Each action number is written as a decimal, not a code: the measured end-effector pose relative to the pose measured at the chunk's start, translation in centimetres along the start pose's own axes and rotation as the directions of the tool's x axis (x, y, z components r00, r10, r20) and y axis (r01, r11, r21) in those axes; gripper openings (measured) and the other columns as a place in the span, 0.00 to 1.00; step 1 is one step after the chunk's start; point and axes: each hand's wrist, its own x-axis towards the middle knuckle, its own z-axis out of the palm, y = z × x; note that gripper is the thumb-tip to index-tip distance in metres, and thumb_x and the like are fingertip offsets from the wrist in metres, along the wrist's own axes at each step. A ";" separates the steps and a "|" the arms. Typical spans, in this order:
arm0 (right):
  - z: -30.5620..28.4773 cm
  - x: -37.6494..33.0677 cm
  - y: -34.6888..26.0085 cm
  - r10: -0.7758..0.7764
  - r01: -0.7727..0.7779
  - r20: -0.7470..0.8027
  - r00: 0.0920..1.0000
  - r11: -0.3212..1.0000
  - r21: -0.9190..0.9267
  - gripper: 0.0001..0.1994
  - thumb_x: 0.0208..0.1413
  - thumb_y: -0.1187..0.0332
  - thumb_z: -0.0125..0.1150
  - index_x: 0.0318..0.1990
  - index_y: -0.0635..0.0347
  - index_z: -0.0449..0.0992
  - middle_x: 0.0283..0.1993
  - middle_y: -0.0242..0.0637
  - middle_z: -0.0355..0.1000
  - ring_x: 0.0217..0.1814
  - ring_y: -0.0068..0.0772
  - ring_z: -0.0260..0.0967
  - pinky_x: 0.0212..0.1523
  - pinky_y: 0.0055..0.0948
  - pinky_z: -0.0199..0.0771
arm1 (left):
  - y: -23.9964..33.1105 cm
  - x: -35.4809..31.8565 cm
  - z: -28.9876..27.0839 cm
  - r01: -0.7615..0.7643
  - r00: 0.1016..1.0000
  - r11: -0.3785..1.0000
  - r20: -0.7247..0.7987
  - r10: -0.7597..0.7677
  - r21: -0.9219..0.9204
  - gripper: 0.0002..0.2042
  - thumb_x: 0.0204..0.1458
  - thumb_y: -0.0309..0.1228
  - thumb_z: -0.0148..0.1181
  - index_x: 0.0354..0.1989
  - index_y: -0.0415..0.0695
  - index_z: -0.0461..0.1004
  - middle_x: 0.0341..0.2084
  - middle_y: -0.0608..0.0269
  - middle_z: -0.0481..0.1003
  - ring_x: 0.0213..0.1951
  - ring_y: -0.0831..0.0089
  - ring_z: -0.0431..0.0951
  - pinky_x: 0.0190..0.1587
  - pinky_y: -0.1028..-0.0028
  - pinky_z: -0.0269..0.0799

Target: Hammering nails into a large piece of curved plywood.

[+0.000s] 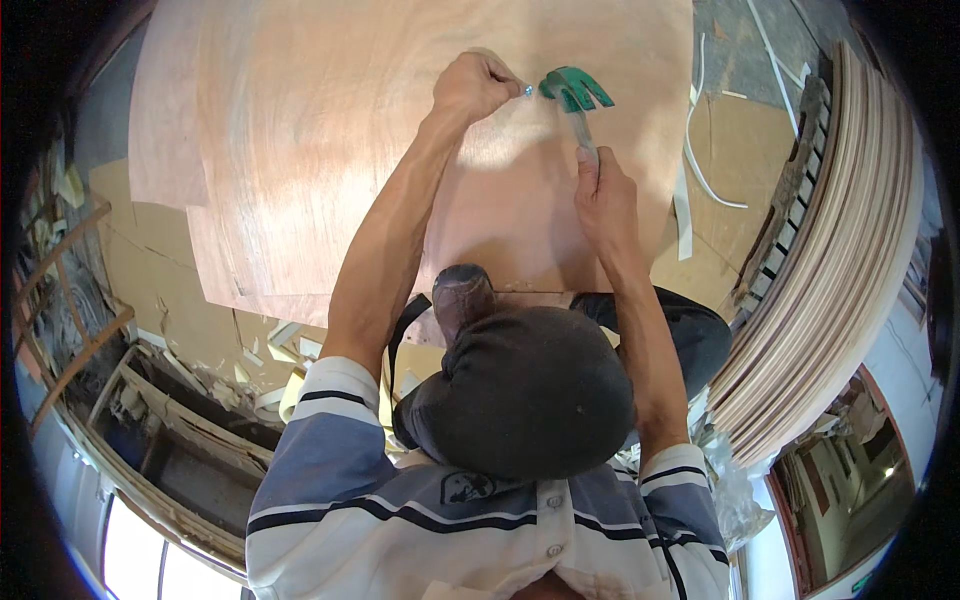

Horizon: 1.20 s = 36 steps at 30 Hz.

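Note:
My right hand (pixel 607 190) is closed round the pale handle of a claw hammer (pixel 578 88). Its green head is over the plywood sheet (pixel 320 130), with the claw pointing right. Just left of the head, my left hand (pixel 474 88) pinches a small shiny metal piece (pixel 529 91) between thumb and fingertips. That piece is too small to name, and the hammer head is a little apart from it. Both arms reach forward over the sheet, whose near edge lies by my knee and shoe (pixel 463 298).
A tall stack of thin boards (pixel 835 230) rises on the right beside a slatted wooden piece (pixel 790 190). White strips (pixel 700 160) lie on the floor right of the sheet. Offcuts (pixel 285 345) and a wooden frame (pixel 190 410) are at the near left.

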 end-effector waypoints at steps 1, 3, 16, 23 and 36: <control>-0.5 -0.1 -0.5 -0.009 0.008 -0.013 1.000 1.000 -0.020 0.16 0.63 0.59 0.45 0.37 0.67 0.67 0.25 0.62 0.69 0.31 0.65 0.69 0.30 0.52 0.64 | -0.3 0.1 0.1 0.002 1.000 1.000 0.001 -0.002 0.000 0.12 0.36 0.39 0.71 0.24 0.43 0.80 0.29 0.64 0.78 0.31 0.68 0.78 0.35 0.71 0.71; -0.8 -0.3 -1.0 -0.024 0.022 -0.028 0.999 0.999 -0.042 0.15 0.63 0.60 0.45 0.37 0.66 0.67 0.25 0.61 0.69 0.31 0.64 0.69 0.30 0.51 0.65 | -1.1 0.7 -0.1 -0.097 0.994 0.995 -0.052 0.097 0.002 0.12 0.37 0.37 0.71 0.23 0.42 0.80 0.26 0.63 0.78 0.30 0.68 0.77 0.34 0.70 0.71; -2.3 -1.4 -2.0 -0.459 0.516 -0.380 0.803 0.855 0.057 0.15 0.63 0.59 0.47 0.33 0.62 0.69 0.17 0.41 0.60 0.19 0.36 0.59 0.23 0.32 0.60 | -8.3 -7.7 -8.3 -0.326 0.728 0.681 -0.634 -0.263 -0.656 0.10 0.53 0.27 0.45 0.35 0.33 0.72 0.20 0.67 0.66 0.22 0.80 0.63 0.22 0.82 0.56; -2.0 1.7 -2.3 -0.130 0.124 -0.091 0.987 0.990 -0.071 0.15 0.62 0.63 0.45 0.41 0.67 0.72 0.33 0.56 0.73 0.39 0.52 0.73 0.38 0.42 0.69 | -7.0 -12.1 -8.5 -0.131 0.969 -0.223 -0.077 -0.236 -0.966 0.10 0.54 0.20 0.43 0.44 0.32 0.65 0.29 0.60 0.66 0.26 0.76 0.61 0.25 0.79 0.58; 0.2 -0.2 -2.4 -0.394 0.313 -0.057 0.917 0.802 -0.508 0.12 0.59 0.65 0.50 0.34 0.67 0.72 0.27 0.51 0.70 0.28 0.47 0.67 0.32 0.41 0.69 | -3.0 -12.8 -6.8 -0.057 0.951 -0.020 -0.048 -0.305 -0.998 0.15 0.64 0.38 0.45 0.44 0.36 0.67 0.20 0.71 0.61 0.19 0.83 0.55 0.18 0.82 0.50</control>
